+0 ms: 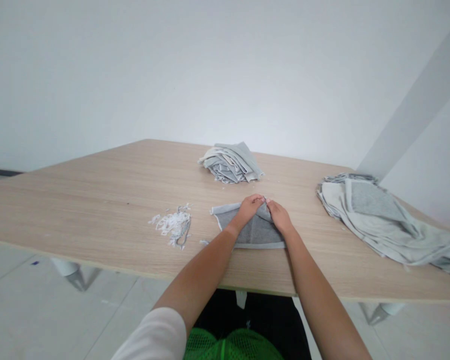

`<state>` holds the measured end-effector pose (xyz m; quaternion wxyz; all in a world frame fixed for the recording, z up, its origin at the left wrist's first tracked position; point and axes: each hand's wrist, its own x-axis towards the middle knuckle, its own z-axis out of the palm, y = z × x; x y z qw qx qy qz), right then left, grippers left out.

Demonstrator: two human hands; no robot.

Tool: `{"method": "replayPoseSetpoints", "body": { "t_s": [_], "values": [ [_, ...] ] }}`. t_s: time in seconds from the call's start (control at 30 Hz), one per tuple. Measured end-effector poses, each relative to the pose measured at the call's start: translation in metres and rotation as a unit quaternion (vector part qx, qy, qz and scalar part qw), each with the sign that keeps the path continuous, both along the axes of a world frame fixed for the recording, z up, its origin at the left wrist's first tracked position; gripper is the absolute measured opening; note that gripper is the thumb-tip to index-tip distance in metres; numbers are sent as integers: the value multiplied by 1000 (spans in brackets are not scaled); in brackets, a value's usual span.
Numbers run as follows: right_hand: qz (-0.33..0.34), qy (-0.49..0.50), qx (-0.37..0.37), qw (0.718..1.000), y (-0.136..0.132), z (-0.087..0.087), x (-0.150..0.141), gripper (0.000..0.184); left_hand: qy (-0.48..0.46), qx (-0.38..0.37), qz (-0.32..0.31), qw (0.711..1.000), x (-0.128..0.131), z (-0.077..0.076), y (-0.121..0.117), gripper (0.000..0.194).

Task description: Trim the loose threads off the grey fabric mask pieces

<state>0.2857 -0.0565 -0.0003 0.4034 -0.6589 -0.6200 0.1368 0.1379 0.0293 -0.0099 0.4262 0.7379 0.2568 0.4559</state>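
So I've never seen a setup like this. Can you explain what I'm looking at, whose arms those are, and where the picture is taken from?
There's no machine here. This one picture comes from a camera worn on a person's head, looking forward and down, so those are the person's own bare arms reaching out. The left hand and right hand rest on a grey cloth with a pale border, meeting at its top edge. Also on the wooden table are a stack of folded grey and pale cloths further ahead, a looser pile of similar cloth to the right, and a small heap of white thread scraps to the left.
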Motion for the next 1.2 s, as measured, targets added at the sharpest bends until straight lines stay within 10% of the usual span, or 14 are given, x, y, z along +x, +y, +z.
{"method": "replayPoseSetpoints", "body": {
  "t_s": [1.2],
  "values": [
    [-20,5,44,999,6,-7,3,51,0,-6,2,1000,0,2,-3,29]
  ]
}}
